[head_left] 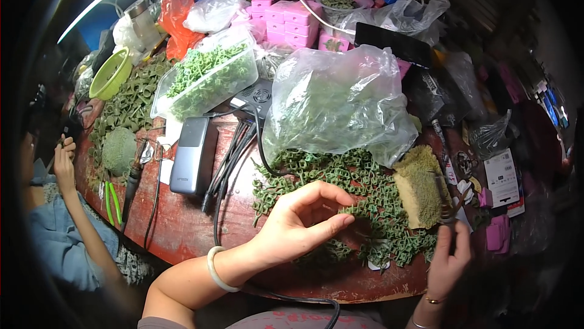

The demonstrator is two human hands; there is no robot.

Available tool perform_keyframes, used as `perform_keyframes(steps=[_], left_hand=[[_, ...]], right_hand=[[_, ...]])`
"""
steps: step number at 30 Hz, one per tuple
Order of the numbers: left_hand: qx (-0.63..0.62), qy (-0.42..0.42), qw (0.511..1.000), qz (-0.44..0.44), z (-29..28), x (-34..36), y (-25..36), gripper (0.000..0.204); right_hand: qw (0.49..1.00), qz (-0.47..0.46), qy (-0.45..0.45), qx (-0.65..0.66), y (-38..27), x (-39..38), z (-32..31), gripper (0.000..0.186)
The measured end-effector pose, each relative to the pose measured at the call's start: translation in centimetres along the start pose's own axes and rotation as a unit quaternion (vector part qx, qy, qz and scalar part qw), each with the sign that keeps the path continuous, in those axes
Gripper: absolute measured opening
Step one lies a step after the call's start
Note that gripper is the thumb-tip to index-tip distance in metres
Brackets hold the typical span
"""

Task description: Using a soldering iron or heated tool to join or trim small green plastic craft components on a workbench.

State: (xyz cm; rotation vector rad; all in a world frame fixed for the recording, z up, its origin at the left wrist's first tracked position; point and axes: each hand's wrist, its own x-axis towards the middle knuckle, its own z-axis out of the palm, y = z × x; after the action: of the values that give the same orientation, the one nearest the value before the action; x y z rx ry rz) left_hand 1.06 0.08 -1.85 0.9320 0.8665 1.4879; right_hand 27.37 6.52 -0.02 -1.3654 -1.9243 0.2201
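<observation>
Here, a heap of small green plastic pieces [359,189] lies on the reddish round table [182,225], at its four o'clock part. The left hand [298,222] rests on the heap's nine o'clock edge, thumb and fingers curled and pinching one green piece. The right hand [449,262], at the heap's four o'clock, closes on a thin tool beside a mossy foam block [420,189]. At twelve o'clock sits a clear bag of green pieces [340,101]; a grey power bank [193,154] lies towards nine o'clock.
</observation>
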Motion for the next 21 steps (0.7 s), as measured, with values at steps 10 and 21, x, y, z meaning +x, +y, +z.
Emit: perform_keyframes(steps=[10, 21], left_hand=[[0.071, 0.03, 0.996, 0.041, -0.3, -0.2, -0.4, 0.026], [0.229, -0.016, 0.969, 0.091, 0.1, -0.4, 0.0, 0.037]], right_hand=[[0.993, 0.078, -0.009, 0.087, -1.2, -0.7, 1.4, 0.015], [0.932, 0.083, -0.159, 0.316, -8.6, 0.3, 3.6, 0.029]])
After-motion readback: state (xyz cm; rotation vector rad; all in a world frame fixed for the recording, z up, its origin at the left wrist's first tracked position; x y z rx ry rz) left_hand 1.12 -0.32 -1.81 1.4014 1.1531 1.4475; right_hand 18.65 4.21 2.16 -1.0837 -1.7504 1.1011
